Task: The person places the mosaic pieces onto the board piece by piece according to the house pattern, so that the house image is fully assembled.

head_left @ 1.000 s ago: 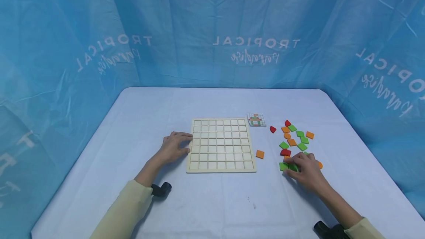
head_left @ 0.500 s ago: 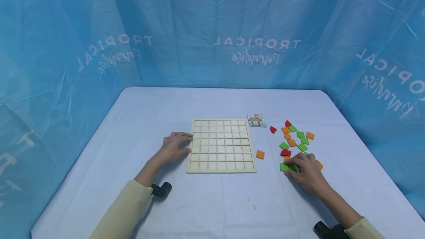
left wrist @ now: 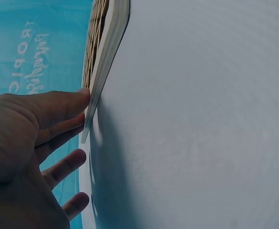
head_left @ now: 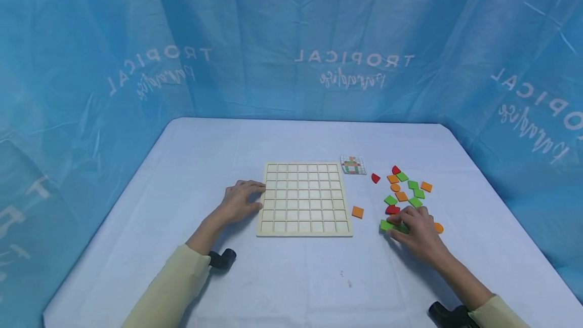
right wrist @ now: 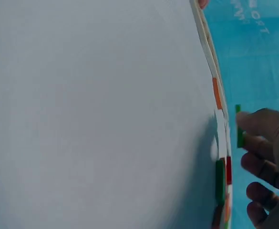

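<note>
A square wooden grid board [head_left: 304,199] lies on the table, its cells bare. At the board's left edge, my left hand [head_left: 239,202] touches it with thumb and fingertips, the fingers fairly straight. My right hand [head_left: 418,233] pinches a green tile [head_left: 385,225] between thumb and finger, above the near end of the loose tiles. In the right wrist view this green tile [right wrist: 239,126] shows edge-on, raised off the table. Another green tile [head_left: 403,228] lies under the right hand, partly hidden. A red tile [head_left: 392,210] lies just beyond the fingers.
Several green, orange and red tiles are scattered to the right, including an orange round tile [head_left: 439,228]. One orange square tile [head_left: 358,212] sits beside the board. A small pattern card [head_left: 352,165] lies at its far right corner, near a red wedge tile [head_left: 375,178].
My right hand has picked up a green tile and moved it slightly left and up from the table. My left hand stays at the board's edge.
</note>
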Available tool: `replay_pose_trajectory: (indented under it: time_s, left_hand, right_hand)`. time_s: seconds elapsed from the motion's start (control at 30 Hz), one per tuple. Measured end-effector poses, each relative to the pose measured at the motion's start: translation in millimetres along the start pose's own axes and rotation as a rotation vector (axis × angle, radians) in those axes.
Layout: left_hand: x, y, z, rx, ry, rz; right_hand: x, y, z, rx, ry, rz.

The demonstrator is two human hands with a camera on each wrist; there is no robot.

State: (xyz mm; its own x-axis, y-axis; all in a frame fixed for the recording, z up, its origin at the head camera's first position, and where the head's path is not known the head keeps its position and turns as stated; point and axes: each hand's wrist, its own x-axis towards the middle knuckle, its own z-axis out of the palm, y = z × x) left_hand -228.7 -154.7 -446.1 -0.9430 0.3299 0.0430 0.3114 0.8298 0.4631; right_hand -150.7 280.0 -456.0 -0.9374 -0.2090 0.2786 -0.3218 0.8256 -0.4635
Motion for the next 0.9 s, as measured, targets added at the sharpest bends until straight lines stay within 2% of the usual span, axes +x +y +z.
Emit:
replay_pose_trajectory:
  time_s: [0.17,0.4,0.63,0.9]
  left_hand:
    - [-0.1,0.6,-0.6,-0.005,0.003,-0.009]
    - [0.2,0.3,0.5,-0.004,-0.001,-0.003]
    - [0.0,1.5,-0.2,-0.007,0.003,0.006]
    - [-1.5,1.7,-2.7,-0.005,-0.007,0.0]
  right_hand:
    - [22.6,-28,13,0.07,0.026,-0.079]
    - [62.3,-83,49,0.188,-0.044,-0.122]
    - [95.6,-120,84,0.179,-0.072,-0.182]
    - [120.3,-142,112,0.169,-0.126,-0.204]
